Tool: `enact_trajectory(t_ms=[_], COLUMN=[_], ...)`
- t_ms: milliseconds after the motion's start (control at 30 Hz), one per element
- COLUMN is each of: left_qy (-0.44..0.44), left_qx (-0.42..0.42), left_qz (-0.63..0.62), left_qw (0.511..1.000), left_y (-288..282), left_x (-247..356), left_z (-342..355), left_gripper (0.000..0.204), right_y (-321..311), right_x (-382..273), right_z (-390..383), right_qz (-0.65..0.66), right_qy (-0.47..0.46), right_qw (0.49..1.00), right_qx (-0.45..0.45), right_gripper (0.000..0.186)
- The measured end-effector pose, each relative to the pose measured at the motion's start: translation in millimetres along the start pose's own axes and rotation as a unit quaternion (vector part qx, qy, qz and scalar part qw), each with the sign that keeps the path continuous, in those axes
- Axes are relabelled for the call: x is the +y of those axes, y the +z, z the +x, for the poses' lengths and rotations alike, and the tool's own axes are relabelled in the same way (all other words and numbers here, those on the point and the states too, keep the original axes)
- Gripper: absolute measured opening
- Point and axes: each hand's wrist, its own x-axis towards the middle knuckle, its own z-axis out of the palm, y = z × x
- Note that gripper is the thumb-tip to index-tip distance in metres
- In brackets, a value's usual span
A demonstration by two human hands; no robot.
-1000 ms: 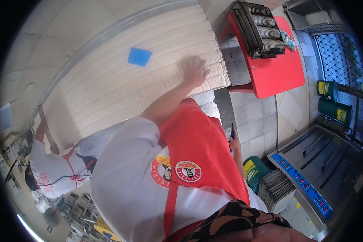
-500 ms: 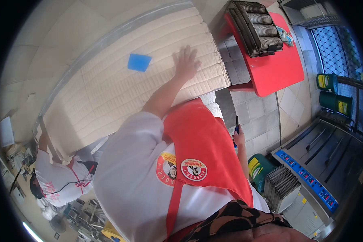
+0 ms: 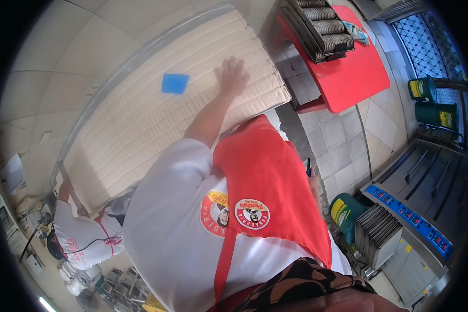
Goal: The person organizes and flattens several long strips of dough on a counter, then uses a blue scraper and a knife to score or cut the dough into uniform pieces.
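My left hand [image 3: 232,78] lies with its fingers spread on long pale rows, dough or folded cloth, that cover a broad table [image 3: 140,104]. A flat blue square [image 3: 174,83], like a plastic scraper, rests on the rows to the left of that hand. Low on my right side, my right hand [image 3: 313,183] is closed around a slim dark blue and black tool [image 3: 309,167] pointing upward. My red apron hides part of this hand, and the tool's exact kind cannot be made out.
A co-worker [image 3: 91,236] stands at the table's far left end, one hand on its edge. To the right is a red table [image 3: 348,78] with a dark rack of ridged metal moulds [image 3: 325,26]. Green buckets [image 3: 424,90], stacked trays [image 3: 377,229] and a steel machine [image 3: 416,177] stand farther right.
The view has shifted slightly. My left hand stays spread on the pale rows. My right hand and its tool are now more hidden behind the apron.
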Motion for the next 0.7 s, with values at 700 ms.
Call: enact_trajectory(t_ms=[700], left_qy=[0.008], left_qx=[-0.097], left_qz=[-0.024], left_qw=[0.995], left_y=[1], left_x=[-7], left_z=[22], left_gripper=[0.082], right_y=[14], right_x=[-10], right_z=[19], right_qz=[0.05], right_qy=[-0.018], right_qw=[0.998], right_qx=[0.027], right_gripper=[0.072])
